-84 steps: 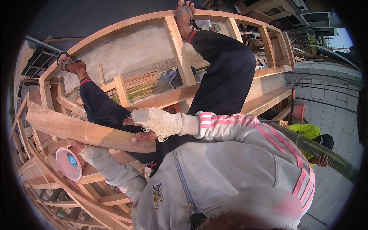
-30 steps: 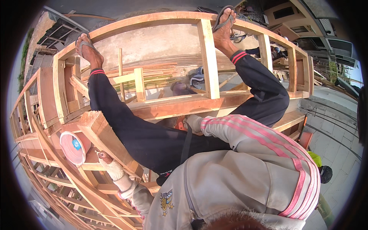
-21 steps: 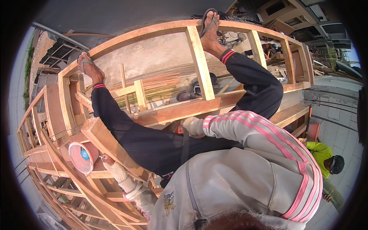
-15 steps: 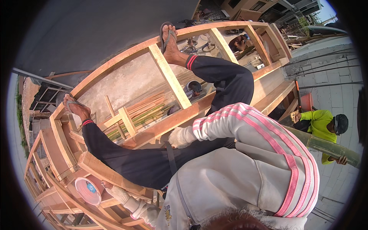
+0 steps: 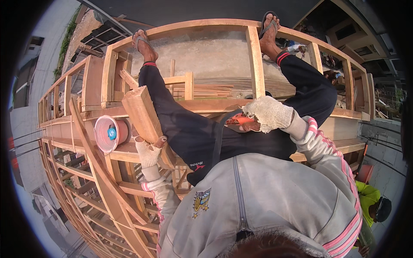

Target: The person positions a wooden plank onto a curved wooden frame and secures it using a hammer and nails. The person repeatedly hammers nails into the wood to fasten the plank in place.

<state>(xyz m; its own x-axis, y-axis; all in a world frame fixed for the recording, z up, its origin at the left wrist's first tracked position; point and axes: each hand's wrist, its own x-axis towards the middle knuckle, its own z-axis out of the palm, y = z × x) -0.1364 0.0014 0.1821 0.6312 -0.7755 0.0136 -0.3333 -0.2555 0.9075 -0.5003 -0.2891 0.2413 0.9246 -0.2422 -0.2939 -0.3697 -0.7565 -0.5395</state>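
My left hand [image 5: 148, 151], in a knitted off-white glove with bare fingertips, is closed over the side of a thick wooden beam [image 5: 140, 112]. The beam slants up and away beside my left thigh, its sawn end uppermost. Over my lap, my right hand [image 5: 269, 115], in a similar frayed glove, grips an orange-handled tool [image 5: 242, 120]. Its darker part points left, and its kind is hard to make out. A dark strap [image 5: 218, 142] runs down across my trousers just left of that tool.
I sit high on a timber frame [image 5: 256, 64], sandalled feet on its curved outer rail. A pink bucket [image 5: 122, 133] with a blue thing inside stands left of the beam. A long curved board [image 5: 101, 165] slants nearby. Planks [image 5: 211, 90] lie below. A co-worker in yellow-green [image 5: 368, 200] is at lower right.
My view has turned, and my torso now faces the frame more squarely. The orange-handled tool has come into sight in my right hand. My left hand now shows on the beam.
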